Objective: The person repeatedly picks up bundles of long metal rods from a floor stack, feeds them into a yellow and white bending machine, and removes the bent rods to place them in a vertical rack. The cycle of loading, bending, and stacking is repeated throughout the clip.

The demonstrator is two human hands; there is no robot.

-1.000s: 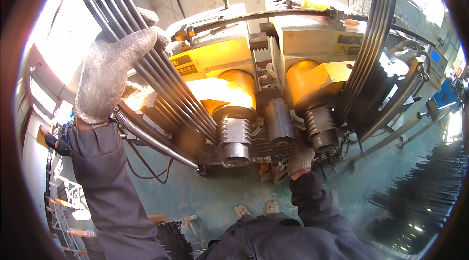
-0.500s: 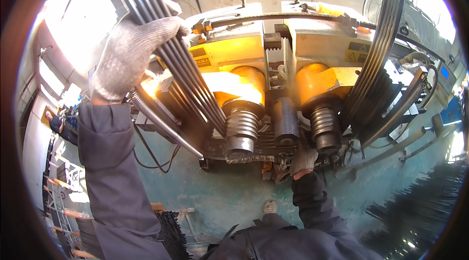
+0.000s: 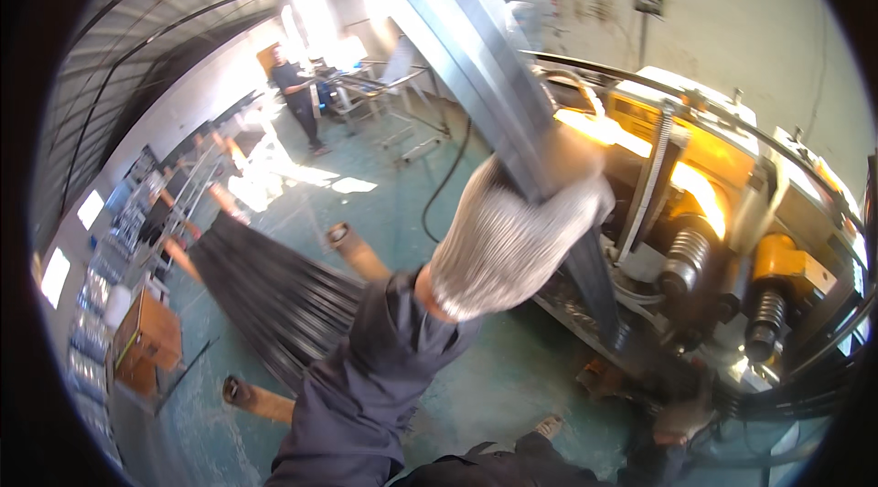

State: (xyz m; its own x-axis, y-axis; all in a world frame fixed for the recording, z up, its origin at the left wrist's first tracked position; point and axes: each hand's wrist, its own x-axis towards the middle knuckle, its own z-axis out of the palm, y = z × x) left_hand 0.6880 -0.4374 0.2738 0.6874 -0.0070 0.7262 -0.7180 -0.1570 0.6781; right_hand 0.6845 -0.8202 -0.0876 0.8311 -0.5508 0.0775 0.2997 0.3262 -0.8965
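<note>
- Metal rods [image 3: 489, 75], long and dark and bunched together, are slanting through the left hand [image 3: 521, 235]: one length is rising above its fingers to the upper left, the other is dropping below them toward the machine [image 3: 718, 141].
- The left fingers, in a pale knitted glove, are closing around the bunch and gripping it; motion is blurring the fingertips. Whether the rods' lower ends are touching the machine, I cannot tell.
- The right hand [image 3: 684, 421] is sitting below and to the right of the left fingers, near the machine's lower front. Blur and shade are hiding its fingers, so I cannot tell whether they are gripping anything.
- As I judge it, the step in hand is handling the bunch beside the machine; the next move is probably calling for a firm grip and for swing room at both long ends.
- The left forearm, in a dark sleeve [image 3: 375, 377], is slanting up and rightward from the lower edge, the wrist lying below and left of the fingers. The right forearm is staying low and mostly in shadow.
- Ridged shafts [image 3: 688, 258] are jutting out to the right of the left fingers; a rod pile [image 3: 270, 290] is lying well to their left.
</note>
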